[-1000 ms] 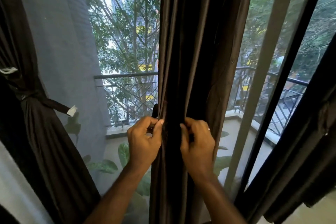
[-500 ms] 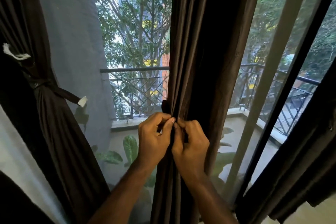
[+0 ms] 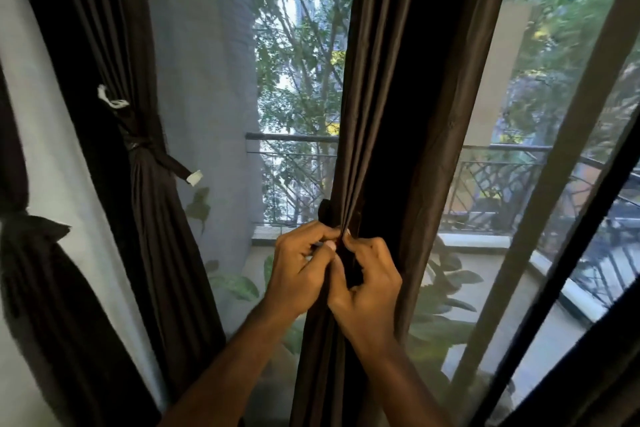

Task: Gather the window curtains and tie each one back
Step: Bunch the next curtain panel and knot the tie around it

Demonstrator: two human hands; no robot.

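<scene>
Four dark curtains show: two tied at left, one at the lower right edge, and one centre curtain hanging loose. Left hand and right hand, touching mid-frame, pinch its folds; clear glass lies either side.

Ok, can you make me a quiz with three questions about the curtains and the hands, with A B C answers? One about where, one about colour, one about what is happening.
1. Where is the curtain that the hands are working on?
A. far left edge
B. middle of the window
C. on the floor

2. What colour are the curtains?
A. dark brown
B. bright yellow
C. white

3. What is the curtain left of the middle one like?
A. hanging loose
B. already tied back
C. taken down

Answers:
1 B: the left hand and right hand pinch the middle curtain together in front of the balcony railing.
2 A: all the curtain cloth looks dark brown.
3 B: the left curtain is cinched by a tie band with a white tip.
</scene>
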